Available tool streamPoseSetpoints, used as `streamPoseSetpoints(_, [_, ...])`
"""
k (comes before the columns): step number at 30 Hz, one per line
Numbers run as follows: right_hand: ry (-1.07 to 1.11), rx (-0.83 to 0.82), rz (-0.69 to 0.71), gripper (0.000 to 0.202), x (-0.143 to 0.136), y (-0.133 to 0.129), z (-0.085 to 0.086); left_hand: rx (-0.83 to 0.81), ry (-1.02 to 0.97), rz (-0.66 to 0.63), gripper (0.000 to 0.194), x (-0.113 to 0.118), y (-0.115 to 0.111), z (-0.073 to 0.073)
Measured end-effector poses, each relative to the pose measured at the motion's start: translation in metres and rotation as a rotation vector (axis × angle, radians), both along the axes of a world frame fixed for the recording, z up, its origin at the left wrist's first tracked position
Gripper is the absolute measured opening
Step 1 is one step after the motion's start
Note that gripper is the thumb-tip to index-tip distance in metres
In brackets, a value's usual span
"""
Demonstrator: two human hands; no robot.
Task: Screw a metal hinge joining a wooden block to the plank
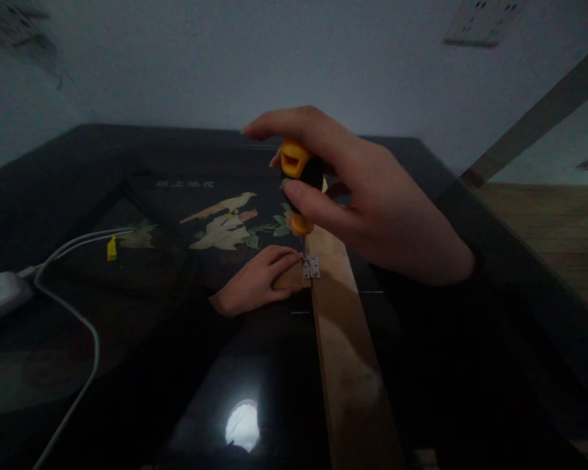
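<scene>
My right hand [362,196] is closed around the yellow and black handle of a screwdriver [301,225], its index finger stretched over the top. The screwdriver points down, its tip at a small metal hinge [311,266]. One leaf of the hinge lies on a long wooden board [345,326], the other on a short piece of wood [292,279] to its left. My left hand [255,281] grips that short piece, with fingertips beside the hinge. Whether the tip sits in a screw is too small to tell.
The board lies on a glossy dark table [274,365] with a painted bird and flowers [220,228]. To the left are a white power strip [2,294], a white cable [95,346] and a yellow tag [112,249]. A wall [225,65] stands behind.
</scene>
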State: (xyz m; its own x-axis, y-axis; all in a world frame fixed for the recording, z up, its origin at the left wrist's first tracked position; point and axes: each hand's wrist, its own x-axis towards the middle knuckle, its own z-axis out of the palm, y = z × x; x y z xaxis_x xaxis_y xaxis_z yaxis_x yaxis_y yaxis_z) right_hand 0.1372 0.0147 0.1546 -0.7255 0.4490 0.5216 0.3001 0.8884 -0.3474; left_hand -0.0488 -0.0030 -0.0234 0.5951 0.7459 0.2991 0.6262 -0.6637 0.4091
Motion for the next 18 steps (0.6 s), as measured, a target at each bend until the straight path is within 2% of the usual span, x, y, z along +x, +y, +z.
streamPoseSetpoints(2, [-0.023, -0.04, 0.047, 0.047, 0.0, -0.002, 0.001, -0.005, -0.002, 0.004, 0.057, 0.0, 0.0, 0.0])
streamPoseSetpoints(7, [-0.036, 0.036, -0.143, 0.033, -0.012, -0.001, -0.005, -0.019, -0.011, 0.002, 0.057, 0.001, 0.0, 0.002])
streamPoseSetpoints(9, [-0.055, 0.051, -0.171, 0.031, -0.018, 0.002, -0.007, -0.014, -0.013, 0.0, 0.056, 0.001, 0.0, 0.002])
streamPoseSetpoints(12, [-0.088, 0.037, -0.14, 0.03, -0.024, 0.006, -0.003, -0.007, -0.012, -0.002, 0.055, 0.0, 0.0, 0.001])
streamPoseSetpoints(18, [-0.111, -0.017, 0.026, 0.037, -0.022, 0.012, 0.006, 0.01, -0.011, -0.003, 0.055, 0.0, -0.001, 0.001])
